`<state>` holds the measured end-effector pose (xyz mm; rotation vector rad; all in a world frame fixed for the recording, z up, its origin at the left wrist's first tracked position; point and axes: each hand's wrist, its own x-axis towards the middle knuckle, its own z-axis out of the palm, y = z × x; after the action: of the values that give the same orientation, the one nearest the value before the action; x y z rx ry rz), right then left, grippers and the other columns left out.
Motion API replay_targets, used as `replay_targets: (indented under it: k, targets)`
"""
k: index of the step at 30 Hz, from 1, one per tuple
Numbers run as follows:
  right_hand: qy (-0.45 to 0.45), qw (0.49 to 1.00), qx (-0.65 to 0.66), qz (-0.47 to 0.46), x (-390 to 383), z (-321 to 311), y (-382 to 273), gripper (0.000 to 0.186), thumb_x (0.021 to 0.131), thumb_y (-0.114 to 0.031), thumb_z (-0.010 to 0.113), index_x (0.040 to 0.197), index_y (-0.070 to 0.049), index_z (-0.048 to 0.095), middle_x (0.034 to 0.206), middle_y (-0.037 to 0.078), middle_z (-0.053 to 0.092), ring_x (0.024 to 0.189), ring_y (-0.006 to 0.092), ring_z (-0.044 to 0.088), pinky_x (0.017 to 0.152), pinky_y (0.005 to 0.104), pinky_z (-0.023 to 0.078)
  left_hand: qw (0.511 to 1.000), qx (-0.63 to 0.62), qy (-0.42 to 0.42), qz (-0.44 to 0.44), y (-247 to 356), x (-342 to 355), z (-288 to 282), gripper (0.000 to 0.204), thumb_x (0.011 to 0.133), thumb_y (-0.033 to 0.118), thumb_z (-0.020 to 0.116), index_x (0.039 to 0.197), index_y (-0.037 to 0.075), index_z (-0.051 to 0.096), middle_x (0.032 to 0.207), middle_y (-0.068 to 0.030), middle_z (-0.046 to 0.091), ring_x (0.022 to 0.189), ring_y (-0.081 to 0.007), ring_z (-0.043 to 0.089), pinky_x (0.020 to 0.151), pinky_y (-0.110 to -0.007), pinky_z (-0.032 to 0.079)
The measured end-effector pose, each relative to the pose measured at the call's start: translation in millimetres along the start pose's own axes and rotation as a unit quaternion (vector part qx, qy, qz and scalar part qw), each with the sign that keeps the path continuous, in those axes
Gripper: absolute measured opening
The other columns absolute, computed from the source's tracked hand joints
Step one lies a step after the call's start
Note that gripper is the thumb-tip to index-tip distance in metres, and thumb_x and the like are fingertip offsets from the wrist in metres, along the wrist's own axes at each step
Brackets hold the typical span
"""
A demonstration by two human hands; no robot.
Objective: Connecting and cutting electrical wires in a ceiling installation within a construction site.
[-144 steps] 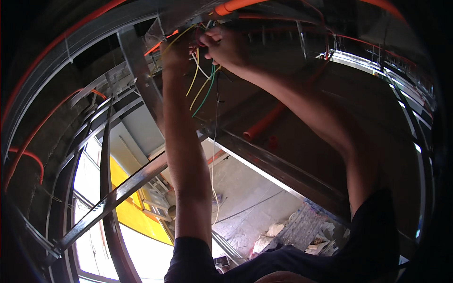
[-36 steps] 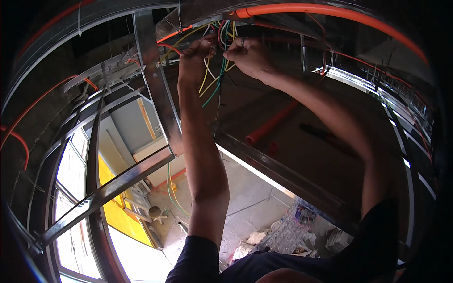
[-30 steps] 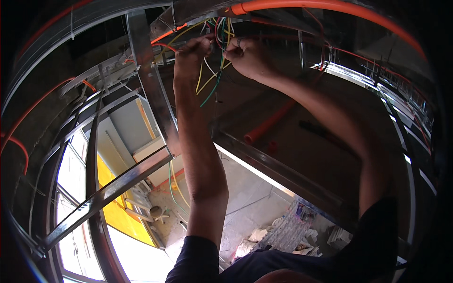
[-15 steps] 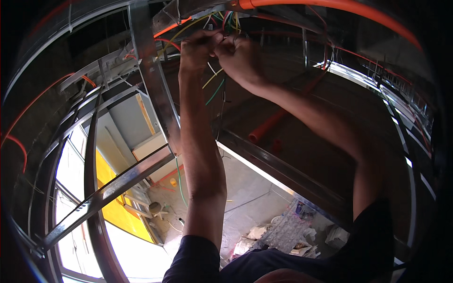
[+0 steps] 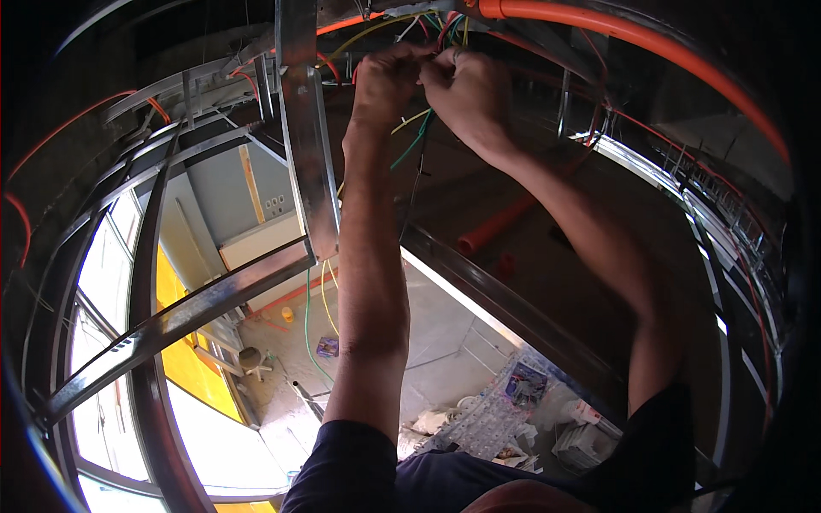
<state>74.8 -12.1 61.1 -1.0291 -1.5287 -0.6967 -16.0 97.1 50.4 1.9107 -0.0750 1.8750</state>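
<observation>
Both my arms reach up to a bundle of thin electrical wires (image 5: pixel 447 26) in green, red, yellow and white near the top. My left hand (image 5: pixel 386 81) is closed, its fingertips pinching at the wires. Close against it, my right hand (image 5: pixel 469 90) is closed too, thumb and finger meeting at the same spot. The exact wire ends between the fingers are too small to make out. Below the hands hang a green wire (image 5: pixel 414 141) and a dark wire (image 5: pixel 421 171). An orange conduit (image 5: pixel 599 10) runs just above and to the right of the bundle.
Metal framing surrounds me: an upright stud (image 5: pixel 310 162) left of my left arm and a crossbar (image 5: pixel 184 329) lower left. A dark panel (image 5: pixel 547 256) with an orange pipe piece (image 5: pixel 492 227) lies at right. Far below, the floor (image 5: pixel 432 312) holds a stool (image 5: pixel 251 359) and debris.
The whole view has shifted, so the hands and wires sit a little further right and higher. Both hands remain pinched together at the wires.
</observation>
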Motion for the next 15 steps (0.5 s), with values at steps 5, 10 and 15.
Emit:
replay_targets:
  k: [5,10,15]
  targets:
    - [0.006,0.993,-0.072,-0.089,14.1,-4.7,-5.2,0.021,0.080,-0.021,0.063,0.076,-0.001,0.067,0.064,0.016,0.063,0.058,0.0254,0.064,0.059,0.0329,0.049,0.996,0.090,0.028,0.010,-2.5,4.9,-1.4,0.020,0.082,-0.002,0.060,0.094,0.007,0.072,0.076,-0.0028,0.070,0.065,-0.0052,0.058,0.062,-0.023,0.049]
    - [-0.157,0.977,-0.102,-0.103,30.7,-57.4,-6.3,0.026,0.080,-0.029,0.072,0.082,-0.003,0.068,0.069,0.010,0.065,0.066,0.0182,0.065,0.063,0.0312,0.050,0.998,0.060,0.016,-0.007,1.9,7.3,-2.8,0.017,0.079,0.000,0.066,0.093,0.007,0.072,0.075,-0.0044,0.071,0.062,-0.0063,0.058,0.060,-0.024,0.047]
    - [-0.154,0.976,-0.050,-0.146,37.3,-58.2,6.6,0.028,0.079,-0.017,0.072,0.100,0.000,0.065,0.085,0.013,0.069,0.079,0.0219,0.069,0.071,0.0325,0.053,0.997,0.065,0.019,-0.023,10.0,6.1,-0.4,0.018,0.079,0.000,0.066,0.094,0.006,0.072,0.077,-0.0043,0.071,0.059,-0.0065,0.056,0.059,-0.023,0.046]
